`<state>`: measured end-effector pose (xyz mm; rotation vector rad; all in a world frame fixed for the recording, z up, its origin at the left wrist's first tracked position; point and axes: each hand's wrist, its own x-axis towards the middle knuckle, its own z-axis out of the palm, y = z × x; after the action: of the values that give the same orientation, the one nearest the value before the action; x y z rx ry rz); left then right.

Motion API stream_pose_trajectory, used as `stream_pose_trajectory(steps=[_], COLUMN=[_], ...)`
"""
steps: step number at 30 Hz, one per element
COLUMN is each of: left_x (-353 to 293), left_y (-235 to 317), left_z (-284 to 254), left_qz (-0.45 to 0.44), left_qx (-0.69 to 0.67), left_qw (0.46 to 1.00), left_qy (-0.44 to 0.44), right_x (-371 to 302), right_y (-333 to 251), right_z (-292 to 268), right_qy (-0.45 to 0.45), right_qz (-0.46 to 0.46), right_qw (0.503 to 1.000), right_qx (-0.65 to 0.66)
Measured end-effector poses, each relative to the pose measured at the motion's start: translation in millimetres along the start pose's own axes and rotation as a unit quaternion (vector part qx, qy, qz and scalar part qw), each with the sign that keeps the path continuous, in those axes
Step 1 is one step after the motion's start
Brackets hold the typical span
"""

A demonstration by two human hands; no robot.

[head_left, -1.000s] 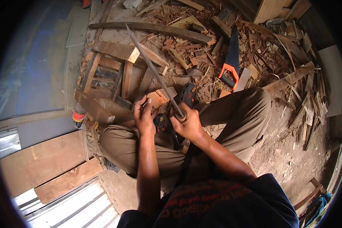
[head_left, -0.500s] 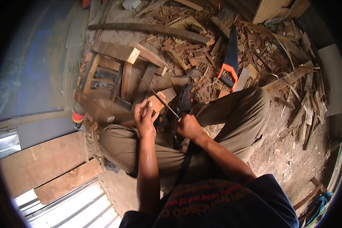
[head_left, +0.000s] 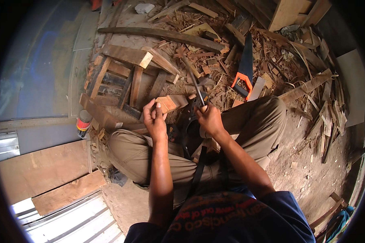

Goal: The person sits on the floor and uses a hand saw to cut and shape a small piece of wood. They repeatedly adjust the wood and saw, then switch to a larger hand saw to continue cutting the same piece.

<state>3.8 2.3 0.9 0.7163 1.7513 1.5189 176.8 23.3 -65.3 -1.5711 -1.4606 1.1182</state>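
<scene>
Head view: the left hand (head_left: pixel 155 120) grips a wood block (head_left: pixel 169 103) by its left end. The block's long way runs right, toward the tool. The right hand (head_left: pixel 209 120) is closed on that long, thin tool (head_left: pixel 197 90), which points away and a bit left. Farther off, a saw (head_left: pixel 245 67) lies on wood scraps (head_left: pixel 273 67).

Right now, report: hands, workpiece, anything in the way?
Left hand holding wooden block. Right hand gripping long thin tool, apart from block. Saw off right, seemingly clear.
</scene>
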Motion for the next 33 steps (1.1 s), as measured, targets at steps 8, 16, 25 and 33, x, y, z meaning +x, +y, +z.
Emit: stream_pose_trajectory(steps=[8,16,25,33], left_x=[22.8,36.1,31.8,30.3], left_y=[-6.3,-1.2,-13.0,27.7], left_z=[-8.2,-3.9,8.6,-5.4], left_qz=[0.039,0.02,0.115,0.231], left_qx=[0.038,-0.034,0.045,0.045], left_qw=[0.998,0.999,0.992,0.972], left_qy=[-0.042,0.003,0.004,0.025], right_x=[0.8,5.7,17.4,17.5], right_y=[35.5,43.6,47.1,49.8], right_z=[8.4,10.2,10.3,17.2], right_qy=[-0.053,-0.065,-0.109,-0.127], right_qz=[0.076,0.079,0.14,0.152], right_qw=[0.994,0.993,0.982,0.963], right_qx=[0.05,0.058,0.064,0.184])
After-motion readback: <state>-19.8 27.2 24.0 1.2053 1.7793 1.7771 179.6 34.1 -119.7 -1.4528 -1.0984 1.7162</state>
